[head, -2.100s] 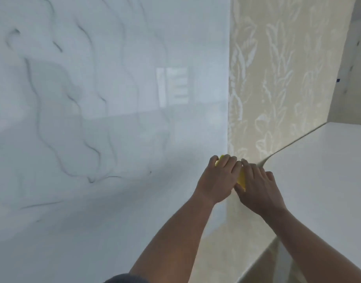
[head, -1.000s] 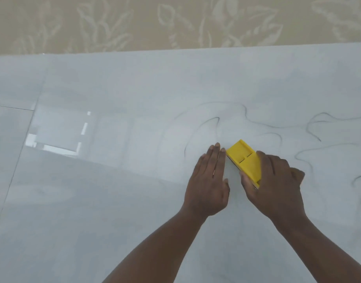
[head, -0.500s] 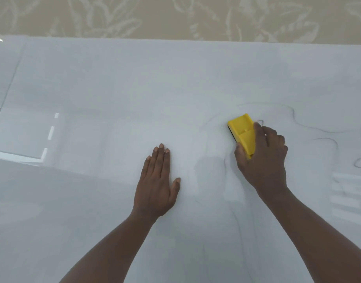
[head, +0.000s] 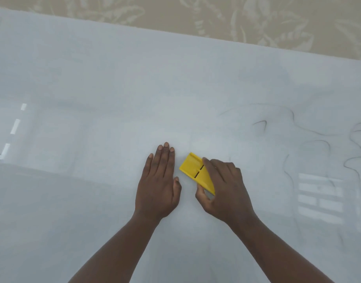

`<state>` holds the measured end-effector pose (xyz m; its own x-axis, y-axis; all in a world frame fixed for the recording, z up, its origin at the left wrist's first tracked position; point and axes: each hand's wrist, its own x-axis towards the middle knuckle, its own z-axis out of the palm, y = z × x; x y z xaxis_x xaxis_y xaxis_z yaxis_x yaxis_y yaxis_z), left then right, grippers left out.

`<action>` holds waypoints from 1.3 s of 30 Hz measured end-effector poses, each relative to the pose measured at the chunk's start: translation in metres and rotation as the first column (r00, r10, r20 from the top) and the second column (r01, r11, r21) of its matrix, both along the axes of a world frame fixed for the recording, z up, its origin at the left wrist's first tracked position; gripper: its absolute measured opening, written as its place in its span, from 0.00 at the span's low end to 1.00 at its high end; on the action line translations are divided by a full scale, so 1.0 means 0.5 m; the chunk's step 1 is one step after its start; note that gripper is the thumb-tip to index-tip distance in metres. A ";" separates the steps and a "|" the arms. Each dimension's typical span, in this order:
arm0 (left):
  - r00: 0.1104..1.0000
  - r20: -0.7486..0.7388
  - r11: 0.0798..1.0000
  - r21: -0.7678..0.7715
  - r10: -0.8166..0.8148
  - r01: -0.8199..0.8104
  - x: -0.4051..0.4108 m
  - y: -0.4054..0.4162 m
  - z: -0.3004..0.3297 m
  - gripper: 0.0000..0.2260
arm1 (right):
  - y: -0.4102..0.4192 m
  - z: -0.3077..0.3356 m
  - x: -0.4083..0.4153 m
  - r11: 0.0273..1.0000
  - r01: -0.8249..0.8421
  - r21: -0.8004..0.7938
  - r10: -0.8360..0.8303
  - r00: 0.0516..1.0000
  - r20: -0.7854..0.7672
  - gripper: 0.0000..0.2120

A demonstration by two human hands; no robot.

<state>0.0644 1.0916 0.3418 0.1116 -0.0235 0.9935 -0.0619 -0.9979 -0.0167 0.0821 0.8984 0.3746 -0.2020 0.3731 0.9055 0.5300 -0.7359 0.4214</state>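
Head: yellow squeegee (head: 196, 172) long axis diagonal, upper-left.

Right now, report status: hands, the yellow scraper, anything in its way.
Left hand flat, fingers straight, on the white marbled sheet. Right hand grips the yellow scraper, flat against the sheet. Left hand beside it, not touching.

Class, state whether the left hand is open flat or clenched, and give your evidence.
Open flat: the left hand lies palm down on the white marbled sheet, fingers straight, holding nothing.
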 end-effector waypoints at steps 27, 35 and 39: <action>1.000 -0.018 1.000 0.022 0.007 -0.006 -0.004 0.001 -0.006 0.30 | -0.019 0.130 0.006 0.968 -0.046 0.247 0.050 0.999 -0.010 0.28; 0.999 -0.040 0.997 0.077 0.028 -0.025 -0.006 0.039 -0.105 0.28 | -0.064 -0.162 0.027 0.992 -0.087 -0.087 0.084 0.996 -0.035 0.26; 0.995 -0.073 0.997 0.057 0.061 -0.057 -0.009 0.037 -0.154 0.29 | -0.117 -0.323 0.035 0.965 -0.061 -0.256 0.040 0.995 -0.086 0.26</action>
